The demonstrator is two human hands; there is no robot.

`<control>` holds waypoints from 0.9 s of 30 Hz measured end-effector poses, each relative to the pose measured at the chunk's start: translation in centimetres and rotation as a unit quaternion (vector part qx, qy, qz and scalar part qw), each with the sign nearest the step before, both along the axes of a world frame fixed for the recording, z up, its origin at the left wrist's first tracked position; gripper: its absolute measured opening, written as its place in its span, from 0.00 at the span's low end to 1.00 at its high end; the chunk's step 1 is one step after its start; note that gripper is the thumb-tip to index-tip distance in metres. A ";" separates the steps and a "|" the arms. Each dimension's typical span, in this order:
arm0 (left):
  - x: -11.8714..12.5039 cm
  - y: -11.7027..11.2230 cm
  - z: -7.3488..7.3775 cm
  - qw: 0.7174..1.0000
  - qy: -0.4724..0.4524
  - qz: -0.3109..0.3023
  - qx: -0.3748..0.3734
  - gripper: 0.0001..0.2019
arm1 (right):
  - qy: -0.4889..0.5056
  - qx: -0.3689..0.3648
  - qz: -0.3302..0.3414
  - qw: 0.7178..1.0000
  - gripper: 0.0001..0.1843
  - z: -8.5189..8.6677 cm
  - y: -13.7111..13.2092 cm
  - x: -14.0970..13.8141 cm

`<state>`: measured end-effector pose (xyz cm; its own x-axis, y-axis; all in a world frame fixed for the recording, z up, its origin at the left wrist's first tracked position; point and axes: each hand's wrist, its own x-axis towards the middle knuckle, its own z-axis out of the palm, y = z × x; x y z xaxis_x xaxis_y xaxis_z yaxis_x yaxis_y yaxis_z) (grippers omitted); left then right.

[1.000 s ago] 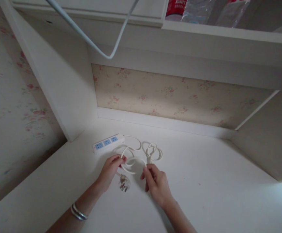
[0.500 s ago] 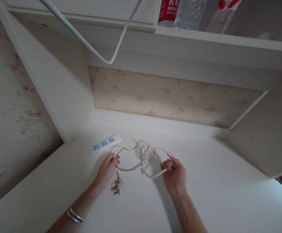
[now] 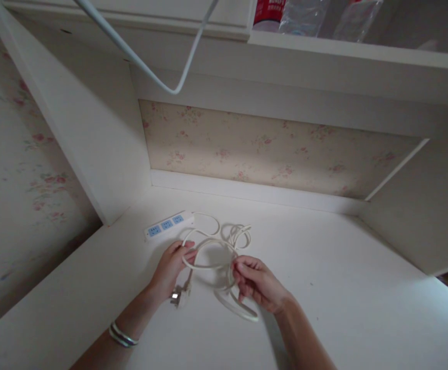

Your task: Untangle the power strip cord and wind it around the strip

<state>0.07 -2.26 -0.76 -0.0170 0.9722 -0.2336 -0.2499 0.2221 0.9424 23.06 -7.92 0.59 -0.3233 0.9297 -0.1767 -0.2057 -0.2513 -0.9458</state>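
Note:
A white power strip (image 3: 169, 225) with three blue sockets lies on the white desktop, up and left of my hands. Its cream power cord (image 3: 210, 267) runs off the right end into loose loops. My left hand (image 3: 173, 264) is closed on the left side of a loop. Below that hand hangs the cord's plug (image 3: 179, 296), its metal prongs toward the left. With thumb and fingers pinched, my right hand (image 3: 258, 282) grips the cord where strands cross. One loop droops beneath the right fingers, and another small bundle of cord rests on the desktop behind them.
A pale bent rod or cable (image 3: 175, 91) hangs in front of the upper cabinet. On the shelf (image 3: 362, 50) stand a red-labelled item (image 3: 268, 14) and clear plastic containers (image 3: 304, 18). White side panels flank the desk (image 3: 343, 318); floral wallpaper covers the back.
My right hand has moved left, toward my left hand, and its grip on the cord has shifted. A loop now droops below it. The left hand has barely moved; the plug has swung slightly left.

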 end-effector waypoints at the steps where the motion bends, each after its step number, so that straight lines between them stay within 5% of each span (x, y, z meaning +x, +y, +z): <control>1: 0.0 -0.1 0.1 0.999 -0.048 -0.006 -0.016 0.07 | -0.034 0.022 -0.069 0.997 0.21 -0.3 0.5 -0.4; 3: 0.1 -0.2 0.3 0.994 -0.103 -0.015 -0.035 0.07 | -0.155 0.096 -0.199 0.963 0.22 -1.1 1.5 -0.9; 5: 0.1 -0.3 0.5 0.990 -0.133 -0.026 -0.034 0.06 | -0.283 0.171 -0.298 0.896 0.26 -1.9 2.2 -0.8; 7: 0.2 -0.4 0.8 0.988 -0.144 -0.046 -0.013 0.05 | -0.359 0.221 -0.319 0.849 0.29 -2.4 2.4 -0.5; 11: 0.5 -0.7 1.2 0.989 -0.125 -0.077 0.024 0.03 | -0.399 0.253 -0.236 0.849 0.17 -1.8 2.2 -0.3; 14: 0.5 -0.8 1.1 0.992 -0.095 -0.082 0.023 0.04 | -0.378 0.250 -0.235 0.860 0.21 -0.9 1.9 -0.3; 22: 0.3 -0.3 0.3 0.997 -0.079 -0.008 0.010 0.09 | -0.108 0.119 -0.423 0.892 0.20 -0.3 2.1 0.3; 27: -0.1 0.0 0.0 0.998 -0.061 0.002 -0.010 0.08 | 0.040 0.077 -0.506 0.858 0.20 0.7 2.2 1.4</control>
<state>-0.01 -2.26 -0.71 0.0091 0.9673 -0.2533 -0.3639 0.2392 0.9002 24.51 -5.71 1.28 0.6582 0.7517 -0.0421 -0.3107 0.2202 -0.9247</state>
